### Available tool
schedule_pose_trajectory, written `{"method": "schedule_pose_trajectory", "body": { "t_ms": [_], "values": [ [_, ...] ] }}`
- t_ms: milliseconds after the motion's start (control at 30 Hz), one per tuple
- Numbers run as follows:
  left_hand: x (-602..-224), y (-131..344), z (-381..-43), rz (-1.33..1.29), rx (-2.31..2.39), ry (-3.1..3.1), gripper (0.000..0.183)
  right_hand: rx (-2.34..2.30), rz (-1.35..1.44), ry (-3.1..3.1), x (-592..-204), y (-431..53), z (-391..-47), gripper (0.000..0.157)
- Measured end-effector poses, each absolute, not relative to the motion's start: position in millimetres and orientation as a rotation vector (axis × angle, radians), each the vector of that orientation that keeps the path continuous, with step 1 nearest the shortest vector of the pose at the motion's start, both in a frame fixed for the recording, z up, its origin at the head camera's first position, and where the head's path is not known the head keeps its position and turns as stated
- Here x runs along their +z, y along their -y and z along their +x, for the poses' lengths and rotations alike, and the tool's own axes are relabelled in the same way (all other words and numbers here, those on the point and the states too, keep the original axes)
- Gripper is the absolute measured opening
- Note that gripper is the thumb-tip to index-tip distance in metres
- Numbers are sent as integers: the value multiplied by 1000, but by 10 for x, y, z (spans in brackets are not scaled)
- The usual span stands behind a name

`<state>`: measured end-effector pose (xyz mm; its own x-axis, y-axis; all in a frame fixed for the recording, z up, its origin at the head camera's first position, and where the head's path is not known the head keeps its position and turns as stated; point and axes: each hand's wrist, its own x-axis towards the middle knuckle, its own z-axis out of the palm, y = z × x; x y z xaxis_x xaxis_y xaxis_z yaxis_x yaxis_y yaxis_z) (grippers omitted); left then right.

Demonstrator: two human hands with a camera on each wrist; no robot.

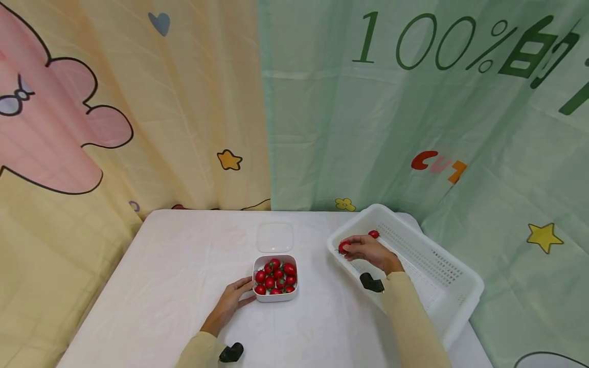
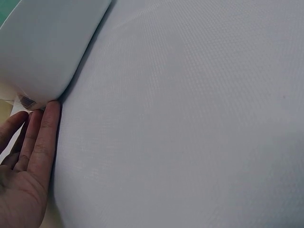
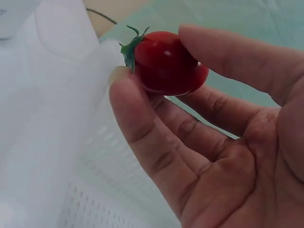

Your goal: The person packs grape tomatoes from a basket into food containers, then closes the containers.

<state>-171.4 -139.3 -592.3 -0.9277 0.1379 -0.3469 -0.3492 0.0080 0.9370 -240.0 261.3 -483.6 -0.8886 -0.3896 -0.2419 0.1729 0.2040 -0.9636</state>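
Note:
My right hand [image 1: 370, 254] pinches a cherry tomato [image 3: 166, 64] between thumb and fingertips, its green stem cap pointing away from the palm. In the head view this hand is over the left rim of a white perforated basket [image 1: 428, 271]. One more cherry tomato [image 1: 374, 234] lies inside the basket, just beyond the fingers. My left hand [image 1: 227, 301] touches the left side of a small white container [image 1: 278, 298], with its fingers extended. Several red cherry tomatoes [image 1: 270, 282] fill the container. From the left wrist, fingertips [image 2: 53, 105] show right at the container's lower edge.
A clear lid [image 1: 274, 237] lies flat on the white-covered table [image 1: 184, 266], just behind the container. The basket stands at an angle along the table's right side. Printed curtains [image 1: 322, 128] hang behind the table and on both sides.

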Motion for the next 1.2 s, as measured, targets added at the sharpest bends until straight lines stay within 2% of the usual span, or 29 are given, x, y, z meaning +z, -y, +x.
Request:
{"method": "schedule_pose_trajectory", "body": {
  "t_ms": [267, 667, 900, 1200],
  "values": [
    [-5932, 1406, -1700, -221, 1998, -1952, 58, -1701, -221, -2095, -4775, -2392, -2282, 37],
    [-5909, 1415, -1685, -222, 2002, -1950, 57, -1749, -236, -2027, -4883, -1989, -2204, 43],
    [-5903, 1409, -1705, -233, 1991, -1932, 55, -1782, -235, -1987, -5003, -1754, -2201, 33],
    [-5877, 1399, -1706, -217, 1987, -1937, 56, -1748, -237, -2010, -5141, -1469, -2180, 36]
  ]
}}
